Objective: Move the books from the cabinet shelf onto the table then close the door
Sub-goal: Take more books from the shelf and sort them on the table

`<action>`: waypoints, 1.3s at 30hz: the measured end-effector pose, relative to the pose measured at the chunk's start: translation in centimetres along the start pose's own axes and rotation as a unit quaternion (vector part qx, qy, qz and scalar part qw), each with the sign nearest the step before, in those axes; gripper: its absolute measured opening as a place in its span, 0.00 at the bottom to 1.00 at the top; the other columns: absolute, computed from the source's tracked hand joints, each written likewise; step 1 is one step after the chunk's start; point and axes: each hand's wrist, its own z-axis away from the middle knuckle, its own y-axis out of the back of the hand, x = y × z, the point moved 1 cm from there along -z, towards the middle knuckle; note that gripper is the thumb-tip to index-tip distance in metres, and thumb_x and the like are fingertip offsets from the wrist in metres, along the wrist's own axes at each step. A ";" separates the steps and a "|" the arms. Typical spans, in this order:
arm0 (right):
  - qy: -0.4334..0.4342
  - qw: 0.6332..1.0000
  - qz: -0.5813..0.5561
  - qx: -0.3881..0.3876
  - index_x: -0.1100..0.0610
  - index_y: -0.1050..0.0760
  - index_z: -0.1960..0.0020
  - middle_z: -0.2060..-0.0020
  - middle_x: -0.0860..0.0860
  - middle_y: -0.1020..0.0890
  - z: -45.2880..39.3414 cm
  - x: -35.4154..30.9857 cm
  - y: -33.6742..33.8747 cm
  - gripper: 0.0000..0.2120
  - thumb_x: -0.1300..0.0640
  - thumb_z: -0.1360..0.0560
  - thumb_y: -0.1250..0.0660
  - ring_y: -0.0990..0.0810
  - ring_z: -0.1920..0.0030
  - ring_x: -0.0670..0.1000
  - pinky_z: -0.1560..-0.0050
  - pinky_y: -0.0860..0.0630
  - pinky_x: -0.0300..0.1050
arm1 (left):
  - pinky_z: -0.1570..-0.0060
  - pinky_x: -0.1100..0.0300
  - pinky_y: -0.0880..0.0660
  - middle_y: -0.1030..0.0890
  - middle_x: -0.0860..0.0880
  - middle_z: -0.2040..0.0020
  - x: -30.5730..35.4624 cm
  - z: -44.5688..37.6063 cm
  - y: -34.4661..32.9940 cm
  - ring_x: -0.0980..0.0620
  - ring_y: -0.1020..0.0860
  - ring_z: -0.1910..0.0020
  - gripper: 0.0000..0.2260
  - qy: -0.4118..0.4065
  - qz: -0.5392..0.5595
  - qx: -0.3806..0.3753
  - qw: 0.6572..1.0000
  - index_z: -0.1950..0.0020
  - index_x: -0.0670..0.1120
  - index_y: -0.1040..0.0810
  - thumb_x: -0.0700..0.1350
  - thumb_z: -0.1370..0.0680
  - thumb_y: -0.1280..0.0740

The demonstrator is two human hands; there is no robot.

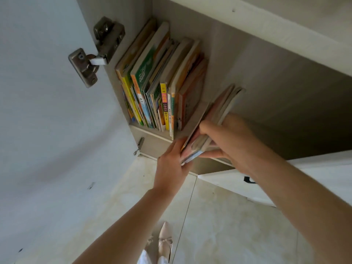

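A row of thin, colourful paperback books (pixel 158 88) stands upright at the left end of the pale beige cabinet shelf (pixel 152 137), spines outward, packed against the cabinet's side wall. To its right a small bundle of pinkish, soft-covered books (pixel 215 119) is tilted away from the row, its lower end past the shelf edge. The white cabinet door (pixel 47 111) stands wide open on its metal hinge.

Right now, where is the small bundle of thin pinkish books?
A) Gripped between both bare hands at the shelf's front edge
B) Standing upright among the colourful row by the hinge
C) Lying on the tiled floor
A: the left hand and the right hand both clasp the small bundle of thin pinkish books, tilted, apart from the colourful row of upright books.
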 end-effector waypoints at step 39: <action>0.093 0.995 0.027 0.006 0.42 0.28 0.44 0.45 0.44 0.19 0.5 6.5 5.6 0.16 0.57 0.27 0.29 0.21 0.43 0.45 0.38 0.25 0.53 | 0.44 0.57 0.21 0.21 0.52 0.38 0.6 -1.4 9.8 0.56 0.21 0.42 0.25 0.154 0.185 -0.172 0.955 0.33 0.48 0.30 0.36 0.28 0.27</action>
